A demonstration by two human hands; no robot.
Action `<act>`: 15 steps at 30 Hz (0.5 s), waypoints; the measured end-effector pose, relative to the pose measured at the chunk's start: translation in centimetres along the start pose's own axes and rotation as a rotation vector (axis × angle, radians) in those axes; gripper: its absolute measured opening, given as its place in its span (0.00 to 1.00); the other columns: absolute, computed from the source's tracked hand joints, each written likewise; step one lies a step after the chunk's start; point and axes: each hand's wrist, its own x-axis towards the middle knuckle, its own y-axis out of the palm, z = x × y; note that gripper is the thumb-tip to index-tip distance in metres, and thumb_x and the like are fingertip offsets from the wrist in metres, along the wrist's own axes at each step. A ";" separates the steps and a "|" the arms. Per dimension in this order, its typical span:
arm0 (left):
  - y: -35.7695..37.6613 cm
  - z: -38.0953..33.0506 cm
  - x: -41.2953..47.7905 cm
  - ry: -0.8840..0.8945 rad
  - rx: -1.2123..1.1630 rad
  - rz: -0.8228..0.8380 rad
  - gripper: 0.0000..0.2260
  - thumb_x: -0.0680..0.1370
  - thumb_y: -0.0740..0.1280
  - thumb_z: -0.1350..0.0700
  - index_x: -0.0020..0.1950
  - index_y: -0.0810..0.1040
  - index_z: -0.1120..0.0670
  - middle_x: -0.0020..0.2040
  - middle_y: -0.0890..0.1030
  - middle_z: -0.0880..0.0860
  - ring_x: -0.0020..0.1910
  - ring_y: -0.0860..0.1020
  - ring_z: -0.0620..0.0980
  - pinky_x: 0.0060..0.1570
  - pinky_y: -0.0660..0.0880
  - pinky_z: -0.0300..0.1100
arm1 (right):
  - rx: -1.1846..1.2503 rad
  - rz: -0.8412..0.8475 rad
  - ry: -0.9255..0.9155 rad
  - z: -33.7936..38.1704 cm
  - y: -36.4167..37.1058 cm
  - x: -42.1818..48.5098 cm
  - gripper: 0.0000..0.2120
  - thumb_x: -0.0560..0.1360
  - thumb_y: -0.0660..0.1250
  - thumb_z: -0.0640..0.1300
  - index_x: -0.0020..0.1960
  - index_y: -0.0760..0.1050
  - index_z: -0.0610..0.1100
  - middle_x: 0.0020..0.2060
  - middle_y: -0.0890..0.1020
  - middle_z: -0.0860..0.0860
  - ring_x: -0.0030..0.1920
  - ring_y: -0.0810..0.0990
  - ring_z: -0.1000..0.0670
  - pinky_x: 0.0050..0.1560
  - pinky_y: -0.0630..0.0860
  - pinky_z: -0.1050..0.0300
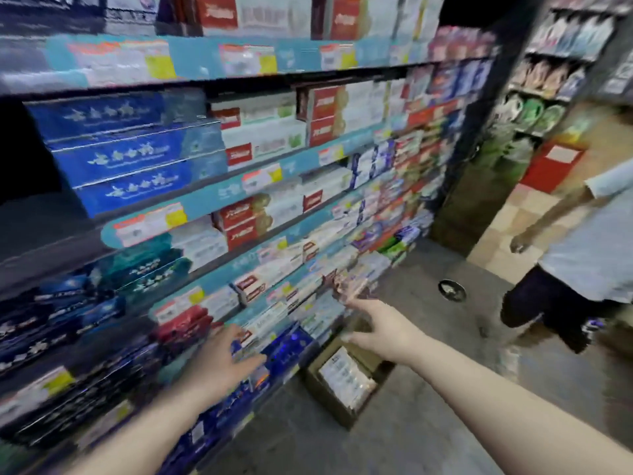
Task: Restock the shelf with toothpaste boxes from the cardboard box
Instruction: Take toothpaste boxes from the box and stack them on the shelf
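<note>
Nearest me, my left hand (219,365) is spread wide, fingers straight, reaching at the low rows of the shelf (205,200). Its fingertips (255,359) are by a dark blue pack (291,347) there, but the blur keeps me from telling whether they touch. My right hand (383,329) is out a little farther, fingers stretched loosely toward the shelf front, the tips smeared by motion; I see it gripping nothing.

Below and between the two hands the cardboard box (323,401) sits open on the grey floor, close against the foot of the shelf, with pale toothpaste boxes (346,375) lying inside.

Higher up, the shelf rows are packed with red-and-white and blue cartons (130,156) behind teal price strips. Beyond the box a small dark round disc (452,290) lies on the floor. At the right a person (582,255) in a light top and dark trousers stands in the aisle, with a red bin (551,166) behind.
</note>
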 end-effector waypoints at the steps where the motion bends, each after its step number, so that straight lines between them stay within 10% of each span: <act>1: 1.5 -1.4 0.9 0.000 0.014 0.024 0.26 0.72 0.69 0.47 0.66 0.68 0.56 0.67 0.70 0.55 0.65 0.69 0.53 0.57 0.66 0.40 | -0.003 0.002 0.027 -2.1 -0.7 -0.3 0.31 0.71 0.69 0.51 0.70 0.64 0.46 0.69 0.70 0.47 0.69 0.68 0.50 0.67 0.61 0.61; 15: 16.5 -14.1 11.2 0.073 0.032 0.324 0.25 0.72 0.68 0.47 0.66 0.68 0.54 0.66 0.71 0.55 0.62 0.72 0.52 0.59 0.69 0.41 | 0.008 0.072 0.346 -20.4 -5.8 -0.8 0.31 0.71 0.68 0.54 0.71 0.62 0.49 0.69 0.69 0.47 0.69 0.66 0.47 0.69 0.63 0.56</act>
